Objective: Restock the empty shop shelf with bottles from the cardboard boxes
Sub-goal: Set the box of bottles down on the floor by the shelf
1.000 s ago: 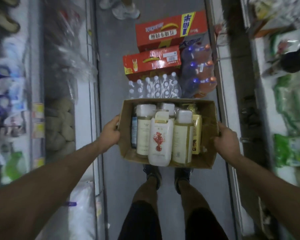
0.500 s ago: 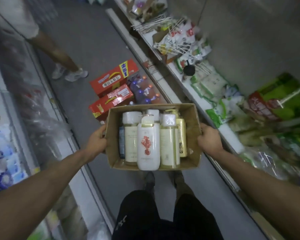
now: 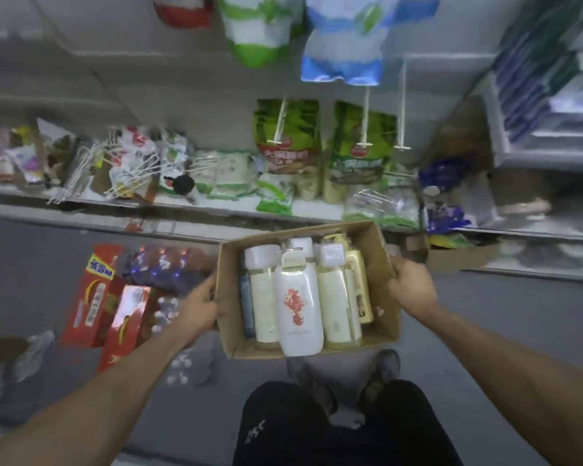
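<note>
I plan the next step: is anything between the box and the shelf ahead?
Nothing visible lies between the box and the shelf edge, but green packets already cover the shelf there.

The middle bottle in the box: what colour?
The bottle is white with a red motif, head view.

Bottles (image 3: 300, 304) in cardboard box (image 3: 381, 250); cartons (image 3: 105, 304) left on floor; shelf (image 3: 189, 200) behind.
</note>
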`<state>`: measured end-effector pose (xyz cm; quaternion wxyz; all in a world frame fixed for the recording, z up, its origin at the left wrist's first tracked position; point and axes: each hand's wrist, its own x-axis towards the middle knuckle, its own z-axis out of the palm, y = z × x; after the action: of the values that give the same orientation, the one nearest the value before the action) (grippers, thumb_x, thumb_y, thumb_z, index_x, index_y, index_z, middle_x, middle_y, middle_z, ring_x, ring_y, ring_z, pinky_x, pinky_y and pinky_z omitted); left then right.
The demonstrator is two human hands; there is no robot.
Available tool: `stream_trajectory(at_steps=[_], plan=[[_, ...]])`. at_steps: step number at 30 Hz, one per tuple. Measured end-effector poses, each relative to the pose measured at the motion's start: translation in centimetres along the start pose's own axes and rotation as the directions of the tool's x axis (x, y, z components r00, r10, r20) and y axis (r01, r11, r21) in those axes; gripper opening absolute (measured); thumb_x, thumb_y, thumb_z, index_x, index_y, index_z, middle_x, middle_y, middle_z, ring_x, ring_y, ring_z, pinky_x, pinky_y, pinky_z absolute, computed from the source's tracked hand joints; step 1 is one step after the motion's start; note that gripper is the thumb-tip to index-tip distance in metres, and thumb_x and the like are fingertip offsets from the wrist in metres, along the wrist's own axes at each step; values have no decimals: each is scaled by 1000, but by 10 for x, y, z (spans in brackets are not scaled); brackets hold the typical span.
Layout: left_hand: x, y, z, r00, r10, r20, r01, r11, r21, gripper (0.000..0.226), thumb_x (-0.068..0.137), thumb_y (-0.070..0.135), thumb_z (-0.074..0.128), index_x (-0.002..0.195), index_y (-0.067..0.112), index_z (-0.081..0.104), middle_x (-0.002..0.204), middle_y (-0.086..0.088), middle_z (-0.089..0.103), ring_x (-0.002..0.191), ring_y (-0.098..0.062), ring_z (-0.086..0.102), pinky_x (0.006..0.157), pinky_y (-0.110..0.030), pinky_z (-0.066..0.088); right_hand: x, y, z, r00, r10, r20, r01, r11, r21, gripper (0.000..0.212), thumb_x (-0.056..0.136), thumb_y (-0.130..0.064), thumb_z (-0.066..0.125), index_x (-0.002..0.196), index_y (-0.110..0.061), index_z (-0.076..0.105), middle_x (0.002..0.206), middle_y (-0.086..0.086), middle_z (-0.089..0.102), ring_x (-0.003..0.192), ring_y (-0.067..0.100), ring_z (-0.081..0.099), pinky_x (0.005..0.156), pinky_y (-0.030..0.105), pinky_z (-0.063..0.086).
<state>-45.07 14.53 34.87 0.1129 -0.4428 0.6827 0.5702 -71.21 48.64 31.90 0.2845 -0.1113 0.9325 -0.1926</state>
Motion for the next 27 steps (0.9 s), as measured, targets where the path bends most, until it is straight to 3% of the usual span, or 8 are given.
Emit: stream_trajectory(at_steps=[4, 7, 11, 14, 19, 22, 24, 27], plan=[[18, 62, 87, 988, 55, 145, -76, 987, 142, 69, 90, -5, 72, 132, 47, 60, 125, -8, 75, 95, -24, 76, 70, -47, 67, -25, 105, -36, 982, 162, -93, -153, 983, 101, 16, 88, -9, 58, 88, -20, 69, 87, 11, 75, 85, 38, 71, 75, 42, 60], [20, 106, 170, 966, 70, 251, -127, 967, 221, 73, 69, 8, 74, 120, 59, 65, 105, 2, 80, 84, -27, 80, 65, -55, 66, -44, 190, -64, 950, 280, -142, -252, 950, 185, 15, 88, -12, 57, 82, -24, 63, 82, 5, 72, 83, 36, 71, 74, 42, 61], [14, 162, 292, 935, 75, 346, -189, 932, 310, 74, 69, 15, 74, 116, 71, 64, 99, 5, 79, 76, -19, 79, 52, -39, 61, -74, 304, -98, 885, 437, -160, -370, 869, 328, 13, 88, -14, 57, 83, -23, 64, 79, 2, 70, 76, 31, 69, 71, 42, 62], [5, 205, 393, 897, 64, 438, -240, 902, 359, 76, 68, 21, 76, 129, 63, 61, 107, 3, 78, 79, -17, 79, 52, -36, 60, -103, 387, -121, 820, 550, -155, -441, 782, 440, 15, 87, -11, 55, 79, -20, 65, 72, -1, 69, 69, 26, 68, 63, 39, 60], [-1, 261, 560, 808, 52, 587, -383, 804, 456, 77, 85, -9, 71, 144, 39, 60, 104, 2, 75, 78, -19, 74, 47, -31, 55, -139, 508, -162, 661, 731, -169, -547, 624, 558, 29, 91, -17, 60, 63, -23, 57, 61, -3, 64, 60, 22, 66, 53, 29, 46], [3, 290, 659, 748, 13, 664, -454, 740, 497, 68, 87, -15, 68, 143, 25, 62, 95, -1, 76, 73, -18, 70, 54, -32, 55, -156, 569, -188, 575, 805, -144, -601, 535, 594, 30, 90, -10, 57, 63, -24, 56, 63, -1, 64, 62, 24, 66, 53, 30, 48], [5, 306, 721, 710, 17, 704, -508, 705, 495, 70, 86, -15, 70, 144, 23, 62, 84, 4, 74, 63, -11, 64, 51, -28, 51, -164, 609, -206, 533, 835, -137, -621, 496, 607, 27, 88, -8, 55, 65, -20, 59, 65, 1, 65, 64, 27, 67, 55, 32, 49], [4, 330, 811, 651, -1, 759, -550, 688, 473, 75, 80, -9, 72, 141, 35, 64, 67, 10, 70, 49, -6, 59, 40, -21, 43, -170, 668, -235, 475, 869, -141, -647, 453, 614, 21, 89, -9, 54, 74, -19, 65, 68, 0, 67, 65, 26, 66, 57, 32, 49]])
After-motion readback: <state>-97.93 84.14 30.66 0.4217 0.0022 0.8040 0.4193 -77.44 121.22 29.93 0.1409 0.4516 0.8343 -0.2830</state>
